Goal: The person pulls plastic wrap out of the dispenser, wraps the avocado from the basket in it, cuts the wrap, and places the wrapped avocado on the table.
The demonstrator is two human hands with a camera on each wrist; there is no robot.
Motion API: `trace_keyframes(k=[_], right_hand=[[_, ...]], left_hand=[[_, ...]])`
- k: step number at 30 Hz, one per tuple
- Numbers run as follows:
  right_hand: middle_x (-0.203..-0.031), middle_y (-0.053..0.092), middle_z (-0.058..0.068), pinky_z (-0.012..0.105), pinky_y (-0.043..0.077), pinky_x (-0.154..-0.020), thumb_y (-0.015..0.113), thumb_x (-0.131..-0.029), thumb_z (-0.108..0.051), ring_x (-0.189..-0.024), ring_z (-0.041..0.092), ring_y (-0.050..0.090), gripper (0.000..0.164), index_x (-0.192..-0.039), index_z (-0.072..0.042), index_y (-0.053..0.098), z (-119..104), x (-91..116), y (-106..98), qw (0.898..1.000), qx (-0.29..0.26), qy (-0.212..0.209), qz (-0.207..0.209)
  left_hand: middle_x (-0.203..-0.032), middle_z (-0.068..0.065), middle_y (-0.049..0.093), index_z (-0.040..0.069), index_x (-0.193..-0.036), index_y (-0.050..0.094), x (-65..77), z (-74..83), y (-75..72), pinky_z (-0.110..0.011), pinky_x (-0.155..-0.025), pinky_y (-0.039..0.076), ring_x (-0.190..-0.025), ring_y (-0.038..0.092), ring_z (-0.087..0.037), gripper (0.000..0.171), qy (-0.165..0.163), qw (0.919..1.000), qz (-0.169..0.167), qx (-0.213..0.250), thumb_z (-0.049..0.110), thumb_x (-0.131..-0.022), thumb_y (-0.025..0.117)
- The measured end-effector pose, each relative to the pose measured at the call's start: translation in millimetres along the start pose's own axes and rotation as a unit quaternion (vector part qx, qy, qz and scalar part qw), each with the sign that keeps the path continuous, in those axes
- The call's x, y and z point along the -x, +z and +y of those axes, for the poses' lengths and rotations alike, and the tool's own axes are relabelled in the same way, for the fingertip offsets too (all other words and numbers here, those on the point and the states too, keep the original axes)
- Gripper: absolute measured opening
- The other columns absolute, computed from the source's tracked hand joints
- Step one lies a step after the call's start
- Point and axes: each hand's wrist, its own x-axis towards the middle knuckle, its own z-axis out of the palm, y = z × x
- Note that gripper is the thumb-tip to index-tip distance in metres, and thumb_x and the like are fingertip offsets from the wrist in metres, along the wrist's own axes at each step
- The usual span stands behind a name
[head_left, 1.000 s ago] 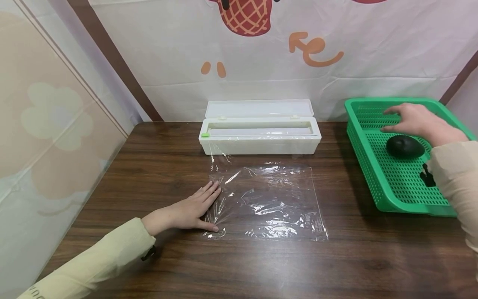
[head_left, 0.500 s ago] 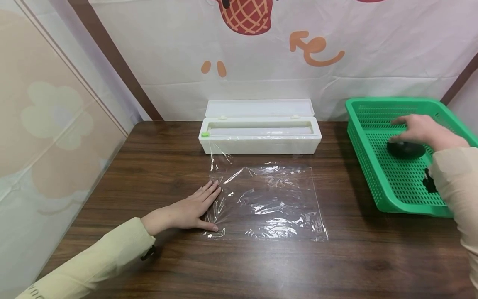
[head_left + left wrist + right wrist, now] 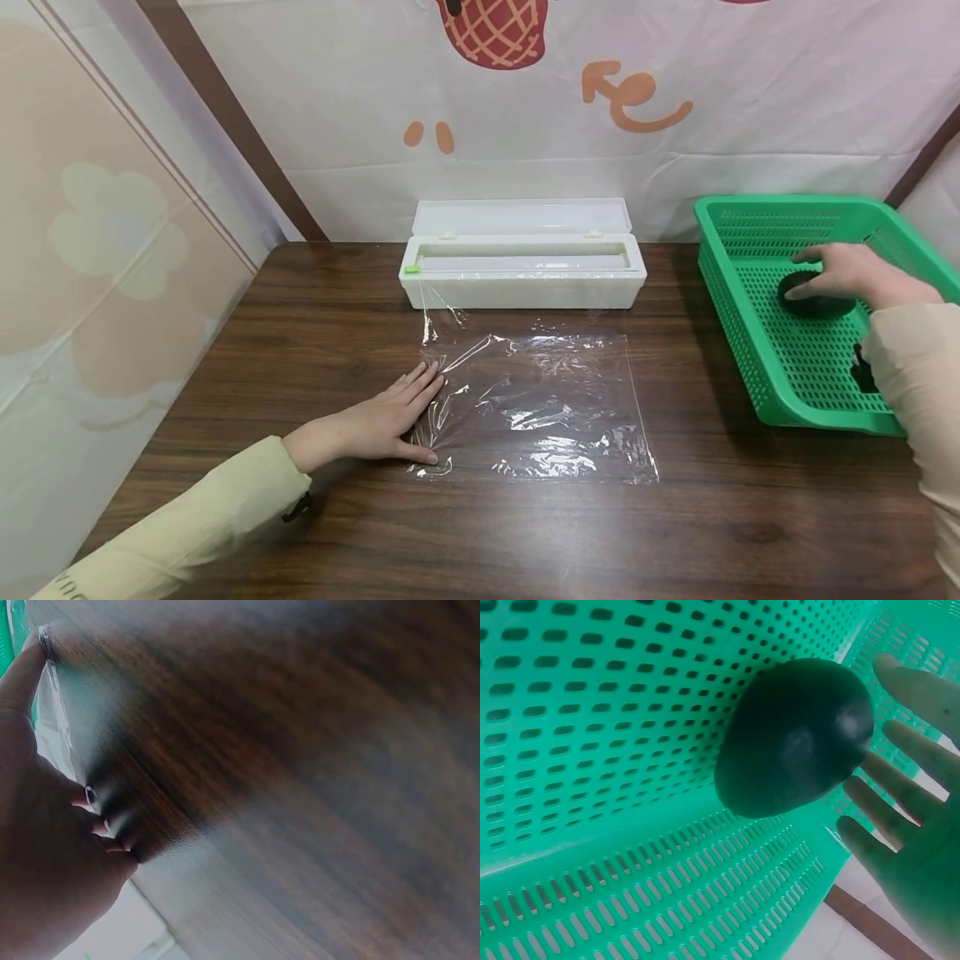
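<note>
My left hand (image 3: 375,425) lies flat with spread fingers on the left edge of a clear sheet of cling film (image 3: 555,417). The film runs from a white cling film dispenser (image 3: 525,292) down onto the table. In the left wrist view the left hand (image 3: 45,847) touches the wood with its fingertips. My right hand (image 3: 855,271) is inside a green basket (image 3: 783,408), over a glossy, dark oval thing (image 3: 813,307) like an avocado or small eggplant. In the right wrist view its extended fingers (image 3: 881,806) are beside the dark oval thing (image 3: 795,742); contact is unclear.
The dispenser's lid (image 3: 521,217) stands raised, and a green slider (image 3: 412,270) sits at its left end. The dark wooden table (image 3: 330,300) meets a printed cloth (image 3: 360,183) at the back. The basket has tall perforated walls.
My right hand has come down into the basket toward the dark oval thing and now covers part of it. The left hand and film have stayed put.
</note>
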Motion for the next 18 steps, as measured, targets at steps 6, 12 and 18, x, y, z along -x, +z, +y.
trace_keyframes(k=[6, 12, 18], right_hand=[[-0.115, 0.039, 0.045, 0.066, 0.037, -0.079, 0.069, -0.079, -0.030, -0.101, 0.061, 0.036, 0.068, -0.120, 0.017, 0.041, 3.7, 2.7, 4.0, 1.000, -0.002, -0.001, -0.005], [-0.107, 0.044, 0.043, 0.062, 0.040, -0.074, 0.070, -0.078, -0.026, -0.097, 0.059, 0.040, 0.067, -0.119, 0.018, 0.040, 6.2, 3.7, 6.8, 1.000, -0.010, 0.002, -0.005], [-0.107, 0.042, 0.043, 0.061, 0.040, -0.073, 0.069, -0.077, -0.023, -0.097, 0.059, 0.040, 0.066, -0.119, 0.018, 0.039, 9.1, 3.6, 9.6, 1.000, -0.020, 0.003, -0.005]], left_hand=[[-0.146, -0.030, 0.010, -0.011, -0.139, 0.019, -0.5, -0.9, 0.2, -0.050, -0.110, 0.015, -0.135, 0.007, -0.042, 0.099, 0.006, 0.9999, 0.009, -0.001, 0.054, -0.078, 0.061], [-0.145, -0.031, 0.012, -0.012, -0.138, 0.020, -0.6, -0.7, -0.2, -0.051, -0.109, 0.016, -0.134, 0.009, -0.044, 0.098, 0.010, 0.9998, 0.016, 0.000, 0.052, -0.079, 0.062], [-0.145, -0.031, 0.012, -0.012, -0.139, 0.020, -0.4, -1.8, 0.5, -0.050, -0.109, 0.016, -0.134, 0.009, -0.043, 0.099, 0.011, 0.9998, 0.017, -0.006, 0.054, -0.078, 0.062]])
